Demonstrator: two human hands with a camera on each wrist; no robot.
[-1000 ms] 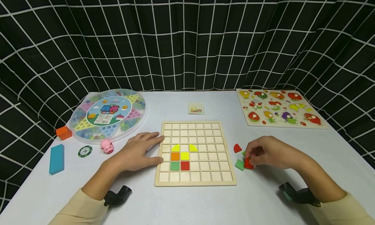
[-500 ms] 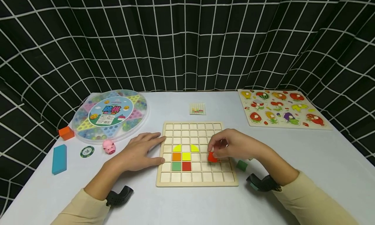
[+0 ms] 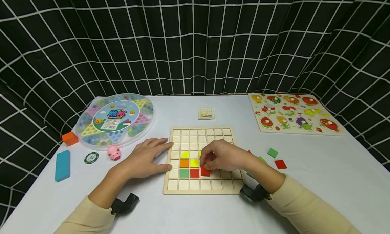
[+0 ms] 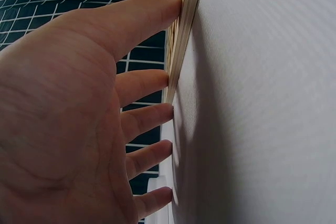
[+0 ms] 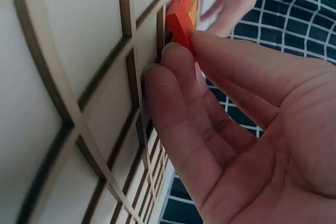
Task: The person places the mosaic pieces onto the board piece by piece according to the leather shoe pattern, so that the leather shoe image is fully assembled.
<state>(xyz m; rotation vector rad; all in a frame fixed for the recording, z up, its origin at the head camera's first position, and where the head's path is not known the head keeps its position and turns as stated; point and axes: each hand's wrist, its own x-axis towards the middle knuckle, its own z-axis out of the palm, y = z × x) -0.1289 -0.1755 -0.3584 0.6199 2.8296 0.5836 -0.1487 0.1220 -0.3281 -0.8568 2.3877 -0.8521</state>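
A wooden grid board lies mid-table with yellow, orange, green and red pieces in some cells. My right hand pinches a red square tile between thumb and fingers. In the right wrist view that red tile is tilted at the board's surface, beside the seated red square. My left hand lies with spread fingers at the board's left edge; in the left wrist view its thumb and index fingertip touch the wooden side. The right hand covers part of a yellow piece.
Loose green and red tiles lie right of the board, others partly behind the right forearm. A small pattern card lies behind the board. Around the sides are a fruit puzzle, a round game box, a pink pig and a blue block.
My right hand has picked up the red tile from the pile and carried it left over the board to the cell beside the seated red square. The left hand keeps its place.
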